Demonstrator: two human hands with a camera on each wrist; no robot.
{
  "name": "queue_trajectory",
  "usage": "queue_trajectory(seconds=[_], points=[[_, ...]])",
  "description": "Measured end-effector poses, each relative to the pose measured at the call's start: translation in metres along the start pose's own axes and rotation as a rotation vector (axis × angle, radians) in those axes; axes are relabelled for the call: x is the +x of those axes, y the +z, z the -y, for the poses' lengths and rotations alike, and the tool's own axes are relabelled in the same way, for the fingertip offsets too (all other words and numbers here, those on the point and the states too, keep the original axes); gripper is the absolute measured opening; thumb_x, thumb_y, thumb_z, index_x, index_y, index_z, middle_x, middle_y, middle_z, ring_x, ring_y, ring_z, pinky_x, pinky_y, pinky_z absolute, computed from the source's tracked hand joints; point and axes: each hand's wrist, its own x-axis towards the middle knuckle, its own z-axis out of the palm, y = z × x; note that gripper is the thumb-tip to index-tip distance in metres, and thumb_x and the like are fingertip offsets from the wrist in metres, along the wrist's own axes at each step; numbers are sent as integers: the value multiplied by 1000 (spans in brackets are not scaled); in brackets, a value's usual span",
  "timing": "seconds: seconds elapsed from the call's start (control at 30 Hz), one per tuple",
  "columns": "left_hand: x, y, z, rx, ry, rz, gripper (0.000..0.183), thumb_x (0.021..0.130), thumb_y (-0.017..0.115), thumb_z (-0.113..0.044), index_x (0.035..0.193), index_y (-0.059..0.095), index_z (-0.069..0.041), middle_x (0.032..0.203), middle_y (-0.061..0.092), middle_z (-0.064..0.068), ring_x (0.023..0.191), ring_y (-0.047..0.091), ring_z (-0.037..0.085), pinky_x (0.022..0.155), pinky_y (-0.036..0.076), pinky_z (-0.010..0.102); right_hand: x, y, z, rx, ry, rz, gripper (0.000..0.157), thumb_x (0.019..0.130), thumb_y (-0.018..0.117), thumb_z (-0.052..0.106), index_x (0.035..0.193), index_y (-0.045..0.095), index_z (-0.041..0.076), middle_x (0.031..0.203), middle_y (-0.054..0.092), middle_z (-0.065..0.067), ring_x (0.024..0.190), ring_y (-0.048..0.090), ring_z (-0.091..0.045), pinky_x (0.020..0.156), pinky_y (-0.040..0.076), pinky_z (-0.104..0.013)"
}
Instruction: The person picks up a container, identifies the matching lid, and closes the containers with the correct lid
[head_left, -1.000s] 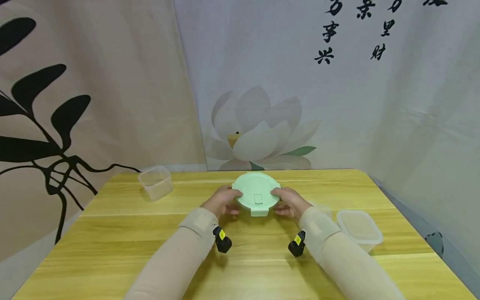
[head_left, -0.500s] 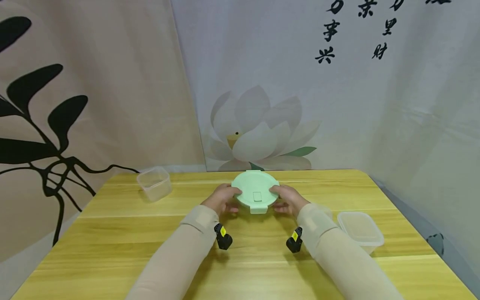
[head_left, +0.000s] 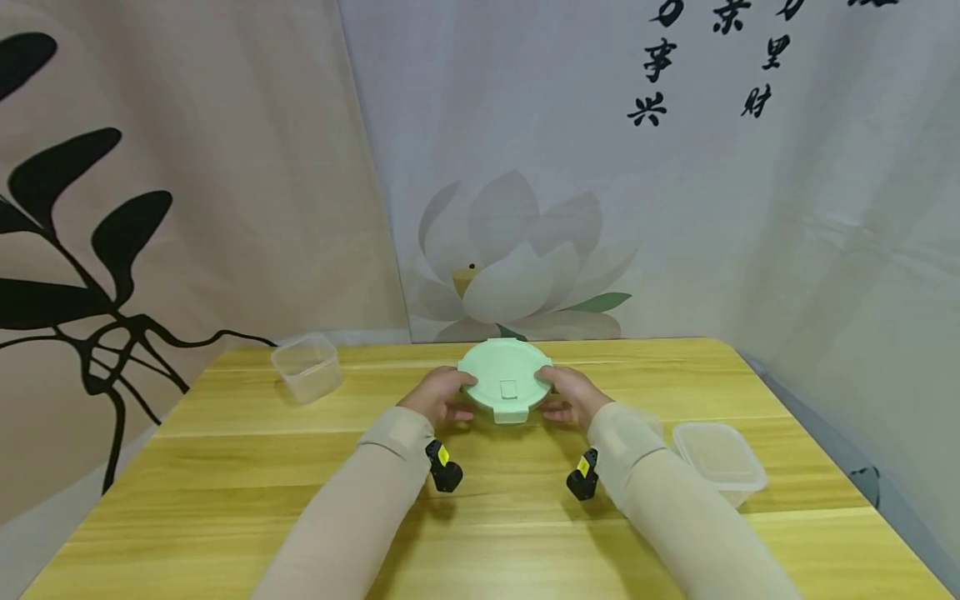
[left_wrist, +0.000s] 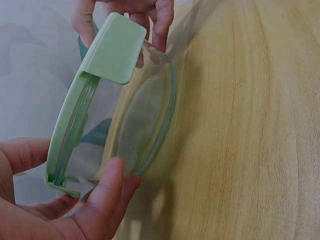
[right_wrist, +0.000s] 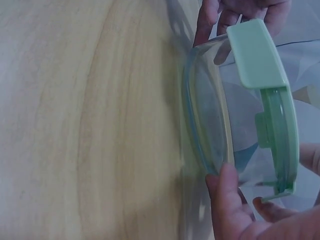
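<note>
A round clear glass food container with a pale green clip-on lid is held between both hands near the table's far edge. My left hand grips its left side, thumb on the lid's rim and fingers against the glass lower down. On the opposite side my right hand holds it the same way. The lid's front clip faces me and slants down over the glass. Through the glass no contents show. Whether the base touches the table I cannot tell.
On the wooden table, a clear square plastic tub stands at the far left. A lidded translucent plastic box is on the right, beside my forearm; another clear piece is partly hidden behind my sleeve. A printed curtain hangs behind the table.
Both hands and the glass container have shifted slightly away from me and a little to the left. The hold on it looks the same, and the other tubs have not moved.
</note>
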Motion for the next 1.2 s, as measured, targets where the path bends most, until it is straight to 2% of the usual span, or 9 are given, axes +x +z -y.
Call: queue_trajectory(seconds=[0.23,0.47,0.73,0.83,1.07,1.2], points=[[5,-2,0,-13,-16,-10,57,96,55,-14,147,32,-4,141,38,20,109,53,38,88,54,43,3,2,1,6,-2,5,46,95,52,29,134,46,5,127,45,-16,105,54,-32,91,51,-42],[5,-1,-1,-12,-12,-17,62,96,56,-13,151,26,-6,147,34,20,108,54,38,88,54,43,6,3,0,19,-3,1,46,95,51,27,135,45,4,126,44,-16,101,53,-31,90,51,-42],[11,-2,2,-21,-12,-28,62,96,56,-13,151,26,-6,148,33,19,110,52,40,89,53,44,8,5,-1,23,-1,-3,56,97,51,26,147,34,7,129,44,-15,101,54,-30,90,51,-42],[12,-1,3,-23,-9,-32,60,97,55,-14,150,27,-6,147,34,19,110,52,41,90,53,45,8,5,-1,19,-10,9,56,98,51,27,147,33,7,128,45,-15,101,54,-30,92,50,-43],[14,1,2,30,28,-17,50,101,50,-16,147,34,-3,141,40,21,105,54,36,88,53,48,10,1,3,-5,-8,29,59,99,51,27,151,28,10,128,46,-14,107,55,-32,95,48,-48],[14,1,-1,61,34,-26,50,102,48,-17,148,32,-3,143,38,21,111,51,36,87,53,51,11,-2,6,-36,-1,60,57,100,50,28,150,29,10,127,47,-15,112,54,-34,95,48,-49]])
